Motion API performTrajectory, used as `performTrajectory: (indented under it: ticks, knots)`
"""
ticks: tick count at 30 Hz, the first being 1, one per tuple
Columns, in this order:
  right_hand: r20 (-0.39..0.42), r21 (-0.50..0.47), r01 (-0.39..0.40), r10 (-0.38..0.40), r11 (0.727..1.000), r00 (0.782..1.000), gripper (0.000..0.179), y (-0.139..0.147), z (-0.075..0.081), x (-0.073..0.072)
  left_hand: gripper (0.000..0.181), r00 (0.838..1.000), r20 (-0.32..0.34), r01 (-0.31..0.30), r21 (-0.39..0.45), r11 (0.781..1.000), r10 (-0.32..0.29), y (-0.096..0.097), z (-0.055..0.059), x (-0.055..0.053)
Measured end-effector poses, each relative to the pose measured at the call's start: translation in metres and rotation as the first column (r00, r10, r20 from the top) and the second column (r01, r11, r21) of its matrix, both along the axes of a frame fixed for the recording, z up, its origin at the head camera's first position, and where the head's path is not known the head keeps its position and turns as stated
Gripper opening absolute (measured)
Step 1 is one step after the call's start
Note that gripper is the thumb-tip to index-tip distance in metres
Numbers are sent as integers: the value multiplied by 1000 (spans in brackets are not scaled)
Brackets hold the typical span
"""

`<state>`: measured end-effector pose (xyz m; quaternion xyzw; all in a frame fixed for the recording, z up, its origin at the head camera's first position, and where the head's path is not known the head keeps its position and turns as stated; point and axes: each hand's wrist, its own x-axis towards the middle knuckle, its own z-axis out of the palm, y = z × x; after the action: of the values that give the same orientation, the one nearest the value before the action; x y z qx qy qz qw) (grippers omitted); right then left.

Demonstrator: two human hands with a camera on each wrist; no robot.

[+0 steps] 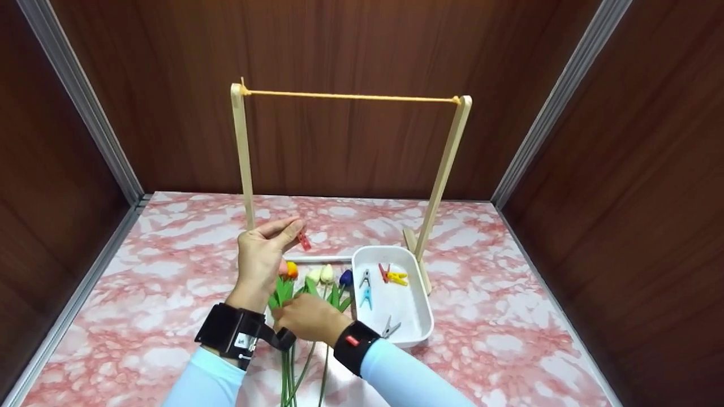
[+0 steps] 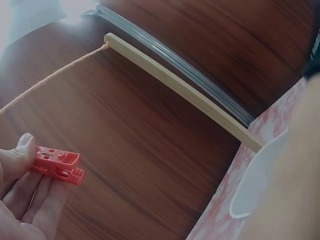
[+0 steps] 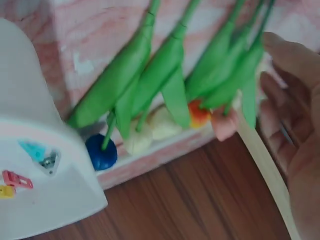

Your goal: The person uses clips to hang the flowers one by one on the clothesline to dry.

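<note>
Between thumb and fingertips my left hand (image 1: 263, 254) pinches a red clothespin (image 1: 305, 241), held up in front of the left post. The left wrist view shows the red clothespin (image 2: 57, 164) sideways, with its metal spring visible. Over the leaves of several artificial tulips is my right hand (image 1: 311, 316). In the right wrist view that hand (image 3: 300, 100) has thumb and fingers apart, with the thumb tip close to the rightmost stems. Tulip heads there include a dark blue one (image 3: 101, 152), a white one (image 3: 139, 140), an orange one (image 3: 199, 114) and a pink one (image 3: 225, 124).
An orange cord (image 1: 350, 96) runs between a left wooden post (image 1: 243, 152) and a right wooden post (image 1: 444, 175). The white tray (image 1: 425, 316) right of the tulips holds grey, blue (image 1: 366, 298), red and yellow (image 1: 397, 278) clothespins. Wood-grain panels surround the marbled table.
</note>
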<state>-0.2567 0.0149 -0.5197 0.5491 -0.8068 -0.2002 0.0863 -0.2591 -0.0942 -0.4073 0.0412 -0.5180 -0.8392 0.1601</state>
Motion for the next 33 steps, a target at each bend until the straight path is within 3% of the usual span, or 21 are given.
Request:
performTrajectory:
  ticks: [5,12,16,19,22,25,29,31,33]
  knots:
    - [182,-58,75,-63,996,981,6,-6,-14,-2,15,1000,-25,-4,-30,1000,4,-3,-2,-2]
    - [161,-34,-5,11,999,987,7,-10,-22,-3,9,999,-53,0,-39,999,-2,-8,0,-1]
    - [151,-47,-72,79,996,985,8,-6,-17,-8,10,998,-64,10,-33,999,-12,-11,1,1]
    - [119,-120,-158,172,980,978,11,1,-7,-13,11,996,-87,20,-49,999,-24,-14,2,3]
    - [120,-247,-213,248,945,961,14,10,4,-20,13,992,-119,23,-73,997,-31,-18,4,5]
    - [191,-413,-178,276,893,942,17,19,14,-27,10,990,-138,16,-94,995,-29,-21,7,5]
    - [285,-620,-44,276,783,918,17,29,27,-36,12,989,-143,11,-107,994,-26,-23,12,6]
    - [313,-689,11,284,724,906,15,32,34,-39,13,989,-149,6,-107,994,-22,-25,15,6]
    - [325,-730,36,300,683,897,12,33,39,-42,14,986,-164,0,-92,996,-15,-27,19,6]
